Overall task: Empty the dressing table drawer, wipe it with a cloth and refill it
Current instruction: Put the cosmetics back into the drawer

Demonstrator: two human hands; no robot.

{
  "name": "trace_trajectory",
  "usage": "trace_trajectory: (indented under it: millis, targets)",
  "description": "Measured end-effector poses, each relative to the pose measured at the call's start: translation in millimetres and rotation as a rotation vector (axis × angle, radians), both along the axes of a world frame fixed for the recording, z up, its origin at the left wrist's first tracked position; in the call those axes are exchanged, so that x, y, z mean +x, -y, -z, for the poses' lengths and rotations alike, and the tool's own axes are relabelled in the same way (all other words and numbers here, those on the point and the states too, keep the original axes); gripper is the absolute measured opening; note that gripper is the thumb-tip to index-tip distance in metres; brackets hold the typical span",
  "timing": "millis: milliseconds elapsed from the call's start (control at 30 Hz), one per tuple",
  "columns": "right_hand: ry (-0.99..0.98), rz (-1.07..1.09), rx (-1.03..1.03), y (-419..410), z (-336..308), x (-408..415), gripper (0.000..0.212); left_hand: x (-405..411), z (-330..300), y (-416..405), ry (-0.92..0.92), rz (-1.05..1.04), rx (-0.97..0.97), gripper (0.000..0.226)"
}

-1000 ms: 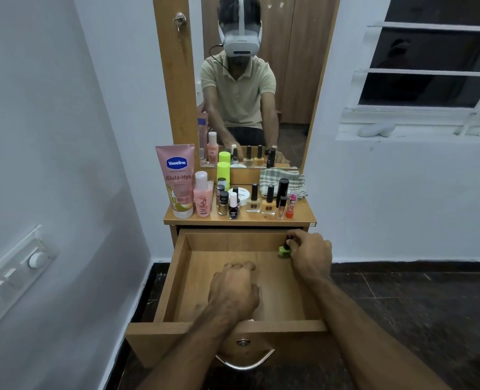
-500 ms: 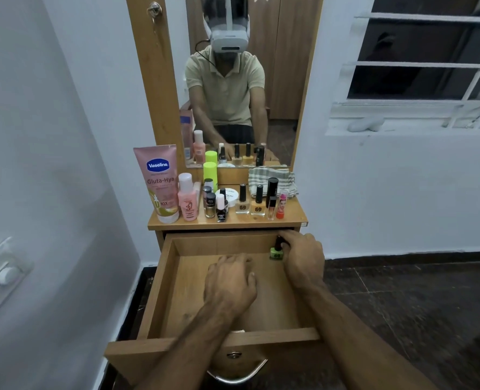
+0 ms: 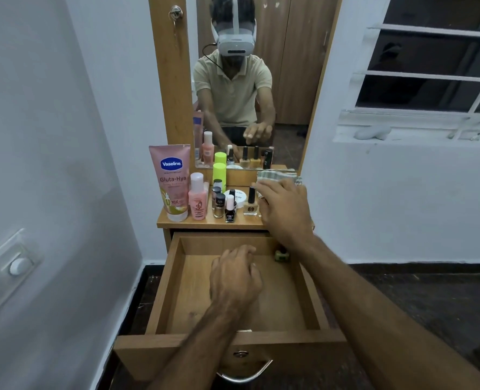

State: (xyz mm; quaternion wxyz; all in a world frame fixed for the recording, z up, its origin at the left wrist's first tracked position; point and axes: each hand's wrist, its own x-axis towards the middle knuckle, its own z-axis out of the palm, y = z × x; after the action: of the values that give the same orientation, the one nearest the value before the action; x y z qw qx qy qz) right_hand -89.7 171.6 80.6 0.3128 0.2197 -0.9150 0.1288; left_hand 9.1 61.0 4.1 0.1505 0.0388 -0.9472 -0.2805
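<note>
Reaching over the dressing table top (image 3: 205, 222), the right hand (image 3: 285, 208) hovers with its fingers spread and lightly bent, holding nothing; its fingertips lie above the folded striped cloth (image 3: 272, 175) at the back right corner, and whether they touch it cannot be told. This hand and its forearm hide the right part of the tabletop and whatever stands there. The left hand (image 3: 234, 277) hangs inside the open drawer (image 3: 165, 282), fingers loosely curled and gripping nothing that shows.

One small green-based bottle (image 3: 281, 255) stands in the drawer's far right corner, partly hidden by the right forearm. On the tabletop, from the left, stand a pink Vaseline tube (image 3: 172, 181), a pink bottle with a white cap (image 3: 197, 198), a neon yellow-green container (image 3: 219, 173) behind, a cluster of small nail polish bottles (image 3: 223, 205), a white round jar (image 3: 239, 197), and a dark-capped amber bottle (image 3: 251, 202) just beside the right hand's fingers. Behind them the mirror (image 3: 261, 80) reflects the person and the bottles. A metal handle (image 3: 244, 374) curves below the drawer front. A white switch plate (image 3: 11, 268) sits on the left wall, and a barred window (image 3: 430, 66) fills the upper right.
</note>
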Motion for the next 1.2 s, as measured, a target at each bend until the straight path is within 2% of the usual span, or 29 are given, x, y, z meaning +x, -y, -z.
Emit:
trace_trajectory:
  millis: [133,233,400,533,633,733,867,1033,1200]
  targets:
    - [0.082,0.025,0.213,15.9,-31.5,-17.1,0.047,2.1,-3.1,-0.9,-0.023,-0.035,0.019,0.035]
    - [0.18,0.016,0.271,19.2,-38.4,-22.5,0.031,3.0,-2.6,-1.3,-0.033,-0.051,0.042,0.034]
    - [0.193,-0.034,0.181,17.0,-31.9,-18.5,0.029,0.3,-2.8,-0.5,-0.016,-0.054,0.058,0.038]
    - [0.192,-0.072,0.032,4.8,-34.1,2.0,0.027,-1.8,-2.6,1.1,-0.013,-0.102,0.076,0.059]
    - [0.255,-0.083,0.043,-8.1,-45.8,18.5,0.027,-4.2,0.5,1.1,-0.036,-0.115,0.084,0.069]
    - [0.43,-0.148,0.114,-15.1,-47.8,28.4,0.026,-3.0,1.7,-1.1,-0.072,-0.05,0.102,0.059]
    - [0.596,-0.228,-0.046,-21.7,-39.0,39.7,0.029,2.1,-0.4,-1.8,-0.148,-0.003,0.031,0.026]
    - [0.688,-0.242,-0.158,-31.9,-29.0,43.2,0.029,2.0,0.4,1.2,-0.151,0.016,0.009,0.023]
    - [0.635,-0.252,-0.211,-38.0,-15.1,48.1,0.021,1.0,2.5,0.8,-0.128,0.031,-0.061,0.018]
